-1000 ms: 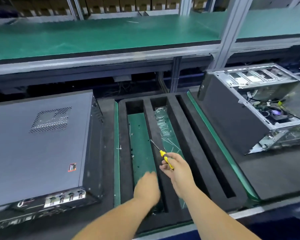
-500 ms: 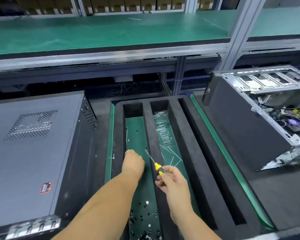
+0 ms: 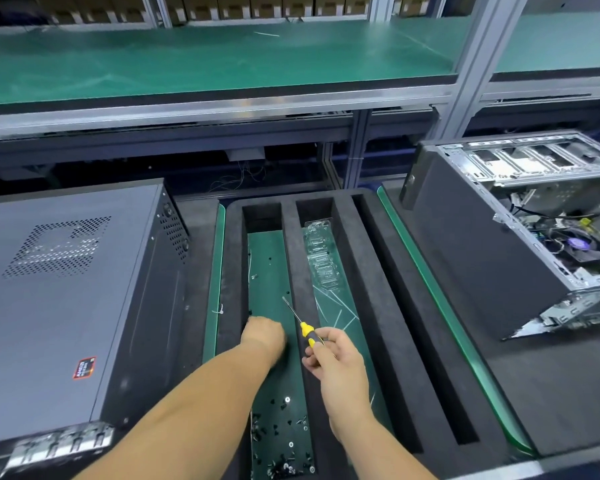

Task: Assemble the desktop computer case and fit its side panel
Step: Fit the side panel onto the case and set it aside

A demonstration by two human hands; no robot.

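A closed dark grey computer case point(image 3: 66, 299) lies on its side at the left, its side panel on top with a vent grille. At the right stands an open case point(image 3: 520, 237) with bare metal frame, cables and a fan showing. My right hand point(image 3: 336, 362) grips a yellow-handled screwdriver point(image 3: 300, 322), its tip pointing up and left. My left hand point(image 3: 262, 336) reaches down into the left slot of the black foam tray point(image 3: 354, 271), fingers curled downward and hidden from view. Several small black screws point(image 3: 284, 441) lie at the near end of that slot.
A clear plastic blister strip point(image 3: 321, 254) and white cable ties point(image 3: 336, 313) lie in the tray's second slot. Two more long slots to the right hold nothing visible. A green-matted shelf point(image 3: 222, 64) on aluminium posts runs across the back.
My left hand moved forward along the left slot, away from the screw pile. The right hand with the screwdriver stayed nearly still. The view has shifted so both cases sit farther out to the sides.
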